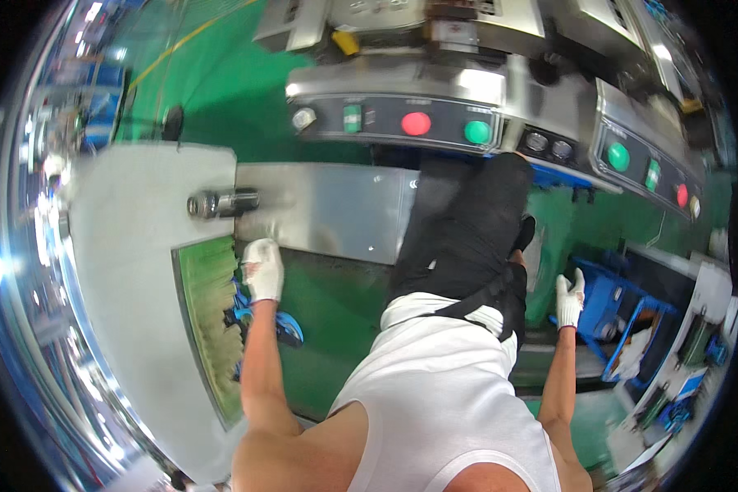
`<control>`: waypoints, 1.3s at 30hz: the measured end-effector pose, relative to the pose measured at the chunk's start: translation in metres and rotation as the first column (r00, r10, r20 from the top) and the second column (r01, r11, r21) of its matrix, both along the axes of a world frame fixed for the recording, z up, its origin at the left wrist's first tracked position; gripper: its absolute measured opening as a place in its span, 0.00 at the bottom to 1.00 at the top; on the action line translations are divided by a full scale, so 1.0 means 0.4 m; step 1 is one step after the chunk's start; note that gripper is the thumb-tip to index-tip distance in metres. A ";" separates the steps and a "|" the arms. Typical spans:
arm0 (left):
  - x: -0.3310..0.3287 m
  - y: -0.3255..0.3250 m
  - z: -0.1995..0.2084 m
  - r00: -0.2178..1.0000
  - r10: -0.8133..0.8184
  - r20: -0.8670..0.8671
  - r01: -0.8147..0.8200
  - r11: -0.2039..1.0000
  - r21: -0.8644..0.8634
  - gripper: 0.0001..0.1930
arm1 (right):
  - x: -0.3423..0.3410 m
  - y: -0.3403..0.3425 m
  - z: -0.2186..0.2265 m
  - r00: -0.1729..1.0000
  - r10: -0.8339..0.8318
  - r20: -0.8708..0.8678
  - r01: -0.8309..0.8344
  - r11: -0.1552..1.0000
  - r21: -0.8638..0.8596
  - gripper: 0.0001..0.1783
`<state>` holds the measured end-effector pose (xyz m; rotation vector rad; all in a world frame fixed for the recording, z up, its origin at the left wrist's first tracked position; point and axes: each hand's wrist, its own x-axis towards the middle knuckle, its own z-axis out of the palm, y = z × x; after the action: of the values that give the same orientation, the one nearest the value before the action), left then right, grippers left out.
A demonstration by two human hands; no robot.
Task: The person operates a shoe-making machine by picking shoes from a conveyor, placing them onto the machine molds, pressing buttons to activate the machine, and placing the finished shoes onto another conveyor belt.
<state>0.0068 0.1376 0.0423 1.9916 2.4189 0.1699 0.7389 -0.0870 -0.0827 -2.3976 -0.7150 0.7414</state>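
Observation:
My left hand [262, 271], in a white work glove with reddish stains, hangs beside the inner edge of a pale grey table [131, 271]. It is nearest to a green ridged mat or panel [209, 320]; its fingers are blurred and turned from view. A dark cylinder with a shiny end [223, 202] lies on its side where the table meets a metal plate [328, 205]. Out to the right, my right hand [570, 300], also gloved in white, has its thumb apart from its fingers and nothing in it. Close to it stands a blue cart or bin [611, 307].
Ahead, machine control panels [398, 119] carry red and green buttons, with a second panel [648, 168] at the right. A blue-rimmed caster wheel [289, 330] stands on the green floor [336, 328]. At the far right is a shelf [689, 353] with assorted parts.

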 end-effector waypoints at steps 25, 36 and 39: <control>-0.072 -0.233 -0.019 0.516 0.696 0.500 -0.691 0.683 -0.238 0.45 | -0.714 0.760 0.626 0.630 0.740 -0.235 -0.701 0.672 0.240 0.37; 0.390 0.412 0.330 0.374 -0.760 0.531 0.897 0.442 0.002 0.31 | -0.810 0.896 0.601 0.063 0.935 0.349 -0.957 -0.042 0.286 0.44; 0.511 0.539 0.430 0.224 -0.829 0.513 0.959 0.280 0.034 0.39 | -0.669 0.861 0.698 0.361 0.918 -0.164 -0.896 0.390 0.214 0.49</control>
<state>0.2111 0.3534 0.2144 2.4548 0.6126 0.1831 0.4715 0.2576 0.1965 -1.5551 -1.9781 1.3675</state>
